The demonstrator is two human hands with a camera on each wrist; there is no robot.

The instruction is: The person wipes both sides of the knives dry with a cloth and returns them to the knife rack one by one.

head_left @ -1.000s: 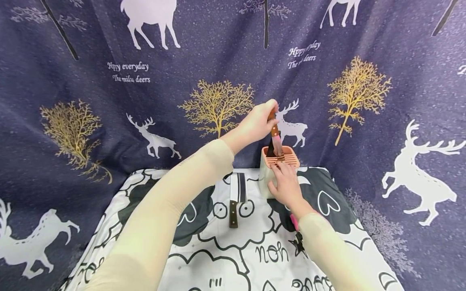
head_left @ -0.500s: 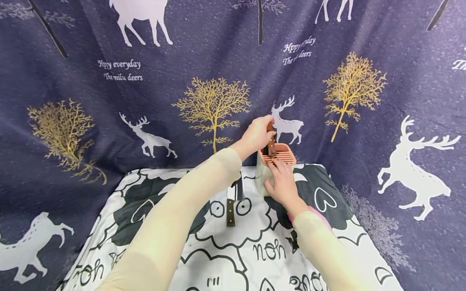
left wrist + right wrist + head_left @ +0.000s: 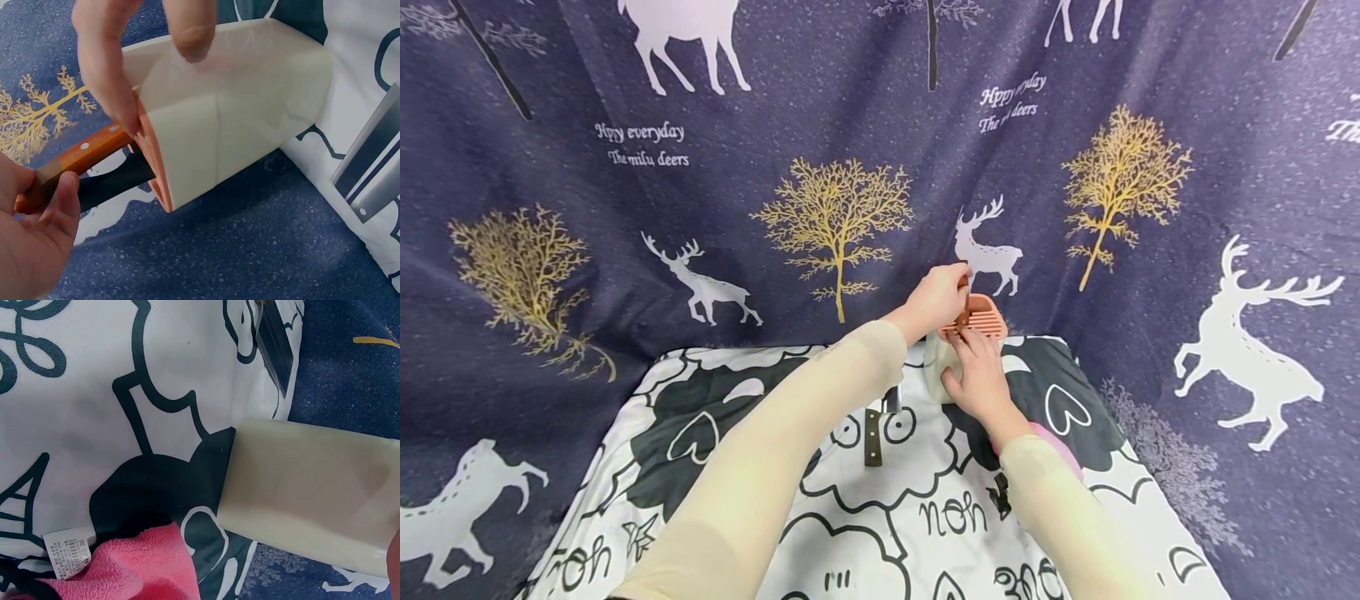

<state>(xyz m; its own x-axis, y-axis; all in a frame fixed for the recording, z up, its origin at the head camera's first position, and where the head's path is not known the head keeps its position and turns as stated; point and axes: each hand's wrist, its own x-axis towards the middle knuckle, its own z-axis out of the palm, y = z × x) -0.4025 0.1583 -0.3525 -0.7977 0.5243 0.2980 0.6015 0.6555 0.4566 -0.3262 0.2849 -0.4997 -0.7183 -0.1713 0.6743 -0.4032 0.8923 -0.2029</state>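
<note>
My left hand [image 3: 938, 297] grips the wooden handle of a knife [image 3: 94, 150], thumb and fingers round its end. The knife stands in a cream knife holder [image 3: 244, 112] with a slatted orange top, its blade hidden inside. Beside it a black handle [image 3: 119, 181] sticks out of the same top. My right hand [image 3: 981, 375] rests on the holder's near side, fingertips at the orange rim and thumb against the wall. To the left on the cloth lies a cleaver [image 3: 872, 437] with a dark riveted handle, its blade partly hidden behind my left sleeve.
A pink fuzzy cloth [image 3: 144, 569] with a white tag [image 3: 69, 553] lies under my right forearm. The surface is covered by a black-and-white printed sheet [image 3: 917, 475]. Close behind the holder hangs a dark blue curtain [image 3: 820, 75] with deer and trees.
My left hand has moved down with the knife, whose blade has sunk from sight into the holder. My right hand has kept its place on the holder. The view has shifted slightly.
</note>
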